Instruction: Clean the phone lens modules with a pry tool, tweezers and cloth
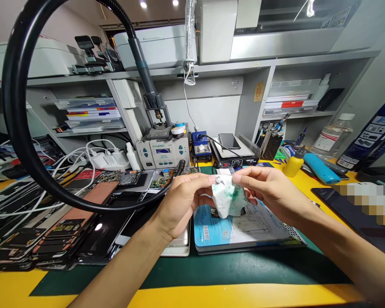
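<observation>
In the view from the head camera, two bare hands hold up a crumpled white sheet (223, 205) marked with green stains and a dark smudge, above a blue-and-white pad (208, 239) at a crowded electronics counter (211, 297). The grip of the left hand (178, 203) pinches the sheet's upper left edge between thumb and fingers; the grip of the right hand (274, 190) pinches its upper right edge. The sheet hangs between them, partly hiding a small dark part on the pad, which lies on a green mat (186, 273).

To the left lie stacks of phone parts (96, 196) and tangled white cables (91, 164). A thick black hose (17, 98) loops over them, in front of a grey control unit (163, 152). Behind the hands, a dark phone (228, 141) rests on a flat-topped device (235, 152). To the right stand a yellow bottle (293, 166) and a clear bottle (335, 134), with a blue cylindrical object (321, 168) lying between them.
</observation>
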`<state>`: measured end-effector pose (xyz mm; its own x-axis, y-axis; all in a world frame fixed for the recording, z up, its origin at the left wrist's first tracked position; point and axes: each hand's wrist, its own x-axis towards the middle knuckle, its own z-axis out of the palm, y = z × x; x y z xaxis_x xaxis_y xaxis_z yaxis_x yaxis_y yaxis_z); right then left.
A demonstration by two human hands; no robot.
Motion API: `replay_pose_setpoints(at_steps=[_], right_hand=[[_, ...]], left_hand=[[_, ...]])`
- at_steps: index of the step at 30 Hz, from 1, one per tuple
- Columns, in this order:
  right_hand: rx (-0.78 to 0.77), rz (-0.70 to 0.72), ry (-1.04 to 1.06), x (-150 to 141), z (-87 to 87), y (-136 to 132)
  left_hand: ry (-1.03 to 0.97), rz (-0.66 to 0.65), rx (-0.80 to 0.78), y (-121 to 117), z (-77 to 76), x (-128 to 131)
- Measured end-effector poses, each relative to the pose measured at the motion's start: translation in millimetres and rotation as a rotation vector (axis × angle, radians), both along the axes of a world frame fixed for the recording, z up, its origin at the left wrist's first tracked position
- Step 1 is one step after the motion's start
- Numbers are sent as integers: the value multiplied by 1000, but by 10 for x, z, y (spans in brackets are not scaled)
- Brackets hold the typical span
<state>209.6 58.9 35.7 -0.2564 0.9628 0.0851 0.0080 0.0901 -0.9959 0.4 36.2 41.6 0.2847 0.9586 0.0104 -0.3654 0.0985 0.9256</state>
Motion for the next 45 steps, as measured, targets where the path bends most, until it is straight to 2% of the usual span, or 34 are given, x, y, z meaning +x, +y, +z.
replay_pose_setpoints(at_steps=[6, 10, 15, 27, 34, 38, 45], right_hand=[[197, -183, -31, -8, -13, -71], [162, -67, -57, -45, 25, -144], [136, 40, -38, -58, 17, -178], [182, 45, -29, -82, 33, -218], [307, 20, -102, -65, 12, -204], [194, 69, -47, -36, -9, -190], [-2, 140, 185, 24, -63, -75]], left_hand=[[101, 70, 78, -28, 1, 30], [169, 117, 136, -52, -24, 51], [243, 98, 198, -69, -54, 67], [390, 134, 320, -102, -77, 87], [379, 156, 282, -86, -73, 96], [277, 135, 239, -101, -92, 135], [134, 89, 130, -102, -107, 181]])
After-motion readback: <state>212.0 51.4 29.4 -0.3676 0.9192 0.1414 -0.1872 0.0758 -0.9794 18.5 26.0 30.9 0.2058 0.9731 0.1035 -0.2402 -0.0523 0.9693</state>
